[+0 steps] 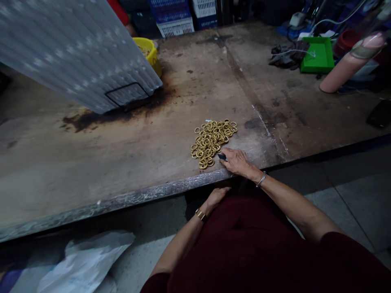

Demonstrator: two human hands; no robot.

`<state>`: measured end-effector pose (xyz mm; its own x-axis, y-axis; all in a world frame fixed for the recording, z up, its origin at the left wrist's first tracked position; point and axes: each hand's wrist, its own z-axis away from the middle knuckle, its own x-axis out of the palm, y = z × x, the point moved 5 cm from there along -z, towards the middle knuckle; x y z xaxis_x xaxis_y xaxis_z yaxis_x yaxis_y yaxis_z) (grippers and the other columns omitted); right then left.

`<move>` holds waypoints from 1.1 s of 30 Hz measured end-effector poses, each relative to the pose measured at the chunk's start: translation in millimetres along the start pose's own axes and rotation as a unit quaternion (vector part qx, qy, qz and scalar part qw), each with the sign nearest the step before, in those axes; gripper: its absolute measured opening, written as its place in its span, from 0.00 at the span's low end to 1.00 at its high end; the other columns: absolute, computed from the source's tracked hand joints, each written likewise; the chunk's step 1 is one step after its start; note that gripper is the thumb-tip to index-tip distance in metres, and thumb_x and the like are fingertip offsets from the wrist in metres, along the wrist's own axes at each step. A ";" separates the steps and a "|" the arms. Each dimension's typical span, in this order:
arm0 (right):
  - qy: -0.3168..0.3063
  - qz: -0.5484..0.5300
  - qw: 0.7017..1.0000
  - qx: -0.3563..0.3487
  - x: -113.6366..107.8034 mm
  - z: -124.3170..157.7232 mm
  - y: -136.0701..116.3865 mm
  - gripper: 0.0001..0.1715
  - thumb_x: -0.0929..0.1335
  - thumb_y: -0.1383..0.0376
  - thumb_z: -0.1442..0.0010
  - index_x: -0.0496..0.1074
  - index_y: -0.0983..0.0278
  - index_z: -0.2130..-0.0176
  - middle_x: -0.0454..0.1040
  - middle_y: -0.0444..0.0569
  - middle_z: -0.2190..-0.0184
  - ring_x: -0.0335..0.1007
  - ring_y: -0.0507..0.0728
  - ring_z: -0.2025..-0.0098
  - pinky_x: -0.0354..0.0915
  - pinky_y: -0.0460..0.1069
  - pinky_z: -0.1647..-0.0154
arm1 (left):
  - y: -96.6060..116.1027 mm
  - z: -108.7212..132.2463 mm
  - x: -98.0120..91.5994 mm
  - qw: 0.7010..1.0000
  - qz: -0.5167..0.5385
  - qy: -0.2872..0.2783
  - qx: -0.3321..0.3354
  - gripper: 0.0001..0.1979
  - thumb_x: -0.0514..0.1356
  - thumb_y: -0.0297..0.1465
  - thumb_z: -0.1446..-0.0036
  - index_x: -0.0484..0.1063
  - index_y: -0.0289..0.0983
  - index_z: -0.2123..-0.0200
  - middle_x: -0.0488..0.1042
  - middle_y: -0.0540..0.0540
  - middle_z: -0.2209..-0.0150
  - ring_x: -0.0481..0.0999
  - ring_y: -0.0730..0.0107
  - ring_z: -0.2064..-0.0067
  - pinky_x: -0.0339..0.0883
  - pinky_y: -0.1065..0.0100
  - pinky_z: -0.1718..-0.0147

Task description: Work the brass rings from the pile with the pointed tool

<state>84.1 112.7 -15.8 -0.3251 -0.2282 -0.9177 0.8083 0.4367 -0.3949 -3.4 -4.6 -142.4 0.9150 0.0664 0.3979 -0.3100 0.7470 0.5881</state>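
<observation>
Just below frame centre, right hand (237, 162) grasps dark object (221, 156) beside brassy rings (210, 140); left hand (215, 198) lower, hold unclear. Gentle moves should limit scatter.

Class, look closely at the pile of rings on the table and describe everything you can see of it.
The pile of rings is a low, loose heap of many small, round, open-centred rings, dull gold and brass-like in look. They overlap at varied angles, with looser ones around the edges. The heap rests on the worn tabletop, near its front edge. The right hand, holding a small dark object, is beside it; whether the fingers touch any ring is unclear.
</observation>
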 end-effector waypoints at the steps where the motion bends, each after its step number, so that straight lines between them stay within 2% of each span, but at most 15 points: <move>1: 0.002 -0.001 1.000 0.002 0.3 0.0 1.0 0.13 0.63 0.61 0.39 0.68 0.62 0.54 0.75 0.52 0.58 0.70 0.58 0.59 0.56 0.48 0.62 | 3.9 6.8 1.3 0.999 -0.045 0.002 0.013 0.07 0.64 0.33 0.48 0.74 0.33 0.71 0.72 0.50 0.76 0.71 0.70 0.72 0.63 0.71 0.73; 2: 0.003 -0.002 1.000 0.004 0.8 0.1 1.9 0.13 0.64 0.62 0.40 0.69 0.62 0.55 0.75 0.52 0.57 0.70 0.58 0.59 0.57 0.48 0.62 | 8.2 15.1 3.9 0.998 -0.060 -0.003 0.018 0.07 0.66 0.32 0.50 0.75 0.33 0.72 0.72 0.50 0.77 0.70 0.70 0.73 0.61 0.71 0.74; 5: 0.010 -0.004 1.000 0.006 2.2 0.2 3.5 0.13 0.64 0.63 0.41 0.69 0.62 0.55 0.73 0.52 0.56 0.69 0.58 0.58 0.57 0.48 0.63 | 30.9 46.2 20.1 0.984 -0.153 -0.057 0.074 0.09 0.65 0.32 0.50 0.77 0.33 0.66 0.74 0.49 0.71 0.67 0.75 0.72 0.57 0.74 0.72; 8: 0.020 -0.013 1.000 0.004 2.0 -1.4 4.5 0.13 0.64 0.64 0.42 0.70 0.62 0.56 0.73 0.52 0.56 0.69 0.57 0.60 0.57 0.48 0.63 | 55.0 73.2 34.4 0.977 -0.169 -0.068 0.112 0.09 0.63 0.35 0.48 0.77 0.34 0.66 0.73 0.48 0.70 0.67 0.74 0.70 0.59 0.74 0.70; 10: 0.024 -0.036 0.999 0.011 0.9 -3.6 7.0 0.12 0.64 0.64 0.43 0.70 0.62 0.57 0.74 0.51 0.59 0.68 0.56 0.62 0.57 0.47 0.65 | 71.0 82.4 40.0 0.972 -0.159 -0.048 0.167 0.10 0.62 0.35 0.46 0.76 0.34 0.67 0.74 0.46 0.67 0.69 0.72 0.68 0.62 0.73 0.67; 13: 0.029 -0.122 0.991 0.036 -2.1 -6.2 14.1 0.09 0.64 0.65 0.45 0.71 0.63 0.63 0.73 0.46 0.69 0.65 0.53 0.69 0.56 0.46 0.68 | 88.7 82.1 37.8 0.958 -0.143 0.034 0.247 0.07 0.63 0.33 0.48 0.74 0.35 0.67 0.73 0.48 0.70 0.69 0.72 0.70 0.63 0.74 0.71; 16: 0.035 -0.256 0.963 0.070 -5.8 -3.4 21.5 0.05 0.65 0.64 0.50 0.68 0.64 0.73 0.67 0.41 0.77 0.59 0.50 0.74 0.54 0.44 0.71 | 99.5 75.0 31.3 0.929 -0.155 0.103 0.321 0.08 0.63 0.30 0.49 0.73 0.37 0.63 0.71 0.50 0.71 0.68 0.73 0.71 0.62 0.75 0.73; 20: 0.008 -0.405 0.909 0.100 -6.0 9.3 23.0 0.09 0.66 0.61 0.54 0.65 0.64 0.76 0.61 0.38 0.80 0.53 0.48 0.76 0.53 0.44 0.74 | 106.2 67.1 29.2 0.878 -0.232 0.100 0.406 0.14 0.60 0.29 0.46 0.71 0.37 0.55 0.71 0.50 0.70 0.68 0.74 0.72 0.63 0.73 0.71; 23: -0.018 -0.465 0.879 0.105 -3.0 17.9 18.8 0.09 0.66 0.60 0.55 0.64 0.64 0.76 0.59 0.37 0.82 0.51 0.47 0.78 0.52 0.43 0.76 | 106.6 64.0 28.2 0.843 -0.281 0.100 0.449 0.13 0.58 0.29 0.44 0.70 0.36 0.54 0.71 0.49 0.70 0.69 0.74 0.72 0.64 0.71 0.69; 27: -0.050 -0.489 0.863 0.114 2.7 22.2 12.1 0.09 0.67 0.61 0.55 0.65 0.64 0.75 0.60 0.37 0.82 0.51 0.46 0.79 0.50 0.43 0.77 | 105.0 60.6 26.3 0.830 -0.284 0.106 0.467 0.15 0.56 0.30 0.43 0.68 0.36 0.51 0.73 0.48 0.69 0.70 0.74 0.72 0.65 0.72 0.71; 33: -0.103 -0.508 0.845 0.129 8.1 23.7 2.7 0.09 0.67 0.62 0.57 0.63 0.64 0.75 0.58 0.35 0.83 0.48 0.45 0.80 0.48 0.42 0.79 | 108.7 62.4 30.6 0.800 -0.295 0.095 0.514 0.11 0.57 0.29 0.44 0.74 0.37 0.57 0.78 0.43 0.61 0.77 0.67 0.60 0.69 0.66 0.58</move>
<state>95.3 91.4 -23.3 -0.8451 -0.5298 -0.0720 0.2515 -0.2750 -0.9280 -25.3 37.4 -22.4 0.9729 0.0754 -0.2188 0.2308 -0.2470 0.9411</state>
